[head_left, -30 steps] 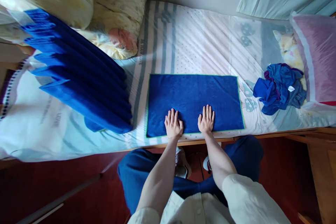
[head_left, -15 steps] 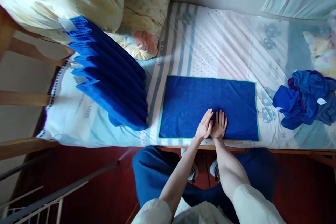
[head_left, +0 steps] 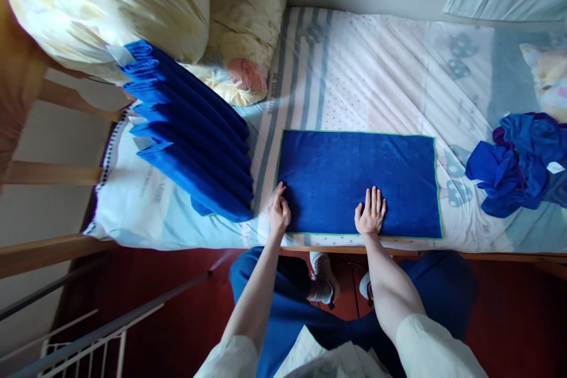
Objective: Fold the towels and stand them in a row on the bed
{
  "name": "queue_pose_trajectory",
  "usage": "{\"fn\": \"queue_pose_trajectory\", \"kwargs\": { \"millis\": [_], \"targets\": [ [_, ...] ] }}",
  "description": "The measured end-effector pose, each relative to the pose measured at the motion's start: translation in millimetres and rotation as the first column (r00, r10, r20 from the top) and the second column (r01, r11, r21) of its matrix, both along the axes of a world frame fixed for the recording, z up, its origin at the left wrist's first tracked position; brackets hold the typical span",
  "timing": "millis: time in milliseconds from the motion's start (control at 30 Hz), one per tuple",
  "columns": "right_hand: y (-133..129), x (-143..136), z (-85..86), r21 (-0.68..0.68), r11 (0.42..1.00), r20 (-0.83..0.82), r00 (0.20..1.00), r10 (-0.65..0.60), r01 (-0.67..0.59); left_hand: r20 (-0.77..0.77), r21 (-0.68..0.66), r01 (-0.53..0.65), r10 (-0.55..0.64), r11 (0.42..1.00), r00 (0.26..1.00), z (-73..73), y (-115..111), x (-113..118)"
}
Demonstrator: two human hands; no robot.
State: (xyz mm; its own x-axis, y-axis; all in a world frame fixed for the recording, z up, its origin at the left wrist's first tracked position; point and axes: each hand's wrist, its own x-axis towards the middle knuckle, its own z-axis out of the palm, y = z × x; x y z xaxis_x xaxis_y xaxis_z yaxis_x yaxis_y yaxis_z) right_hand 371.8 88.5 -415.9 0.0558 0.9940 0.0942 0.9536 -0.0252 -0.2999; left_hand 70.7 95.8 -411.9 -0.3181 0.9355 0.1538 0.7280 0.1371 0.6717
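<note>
A blue cloth (head_left: pixel 328 171) with a thin green edge lies spread flat near the bed's front edge. My left hand (head_left: pixel 279 210) is at the cloth's left edge, its fingers pointing forward and partly curled; whether it pinches the edge is too small to tell. My right hand (head_left: pixel 371 212) rests flat on the cloth, right of its middle, fingers stretched out. To the left, several folded blue cloths (head_left: pixel 195 136) lean in a slanting row. At the far right sits a crumpled heap of blue and purple cloths (head_left: pixel 522 165).
The bed (head_left: pixel 381 77) has a patterned sheet. Large yellowish bundles (head_left: pixel 133 6) stand at the back left, beside a wooden bed rail (head_left: pixel 57 254). A patterned pillow (head_left: pixel 547 77) lies at the right. Metal bars (head_left: pixel 119 319) rise at the lower left.
My left hand has moved left, from beside my right hand to the cloth's left edge. My right hand has stayed on the cloth. The view has shifted slightly.
</note>
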Motion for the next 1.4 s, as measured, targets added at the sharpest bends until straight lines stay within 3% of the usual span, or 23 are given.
{"fn": "queue_pose_trajectory", "kwargs": {
  "millis": [67,133,167,267,333,367,433,500,633,800,967,1200,1333,1400],
  "targets": [
    [-0.1,-0.7,0.6,-0.002,1.0,-0.012,1.0,-0.005,0.005,-0.067,-0.027,0.054,-0.056,0.998,0.996,6.5,6.3,24.0],
    [-0.3,-1.0,0.0,-0.009,1.0,-0.024,1.0,-0.006,0.006,-0.108,-0.046,0.201,-0.205,0.979,0.973,12.5,16.5,67.6],
    [-0.4,-1.0,-0.9,-0.016,1.0,-0.03,1.0,-0.006,0.006,-0.097,-0.046,0.325,-0.328,0.945,0.94,14.5,23.0,94.5],
    [-1.1,-0.5,-5.1,-0.05,0.999,-0.04,0.999,-0.001,-0.001,-0.06,-0.058,0.644,-0.647,0.763,0.76,14.4,46.4,173.4],
    [-1.6,-0.2,-7.0,-0.063,0.998,-0.044,0.999,0.007,-0.009,-0.053,-0.063,0.716,-0.719,0.695,0.693,10.0,62.8,204.6],
    [-1.8,-0.2,-7.3,-0.061,0.998,-0.045,0.999,0.008,-0.011,-0.056,-0.069,0.73,-0.733,0.68,0.678,7.2,70.4,209.7],
    [-1.9,-0.5,-6.0,-0.045,0.999,-0.046,0.999,0.0,-0.002,-0.078,-0.082,0.723,-0.728,0.686,0.681,2.2,83.5,198.9],
    [-1.7,-1.2,-3.1,-0.029,1.0,-0.045,0.999,-0.01,0.009,-0.113,-0.102,0.67,-0.678,0.735,0.726,-0.5,94.5,167.5],
    [-1.2,-2.1,2.3,-0.018,1.0,-0.043,0.999,-0.012,0.011,-0.188,-0.168,0.432,-0.459,0.886,0.868,1.2,118.2,91.4],
    [-1.6,-2.0,3.7,-0.052,0.999,-0.025,1.0,-0.019,0.018,-0.249,-0.221,0.22,-0.273,0.95,0.929,6.0,153.7,35.2],
    [-1.7,-2.8,4.9,-0.06,0.998,0.006,1.0,-0.009,0.01,-0.289,-0.191,0.137,-0.189,0.972,0.938,5.3,174.3,18.5],
    [-4.5,0.5,8.3,-0.017,1.0,0.032,0.999,-0.019,0.019,-0.301,-0.173,0.122,-0.17,0.977,0.938,6.7,175.7,22.6],
    [22.8,-20.4,14.7,-0.003,0.998,-0.019,0.998,-0.062,0.062,-0.321,-0.155,0.115,-0.16,0.981,0.933,6.2,177.3,23.7],
    [48.0,-35.6,19.6,-0.002,0.999,-0.064,0.997,0.05,-0.051,-0.324,-0.139,0.115,-0.154,0.984,0.933,5.5,177.9,23.5]
  ]
}}
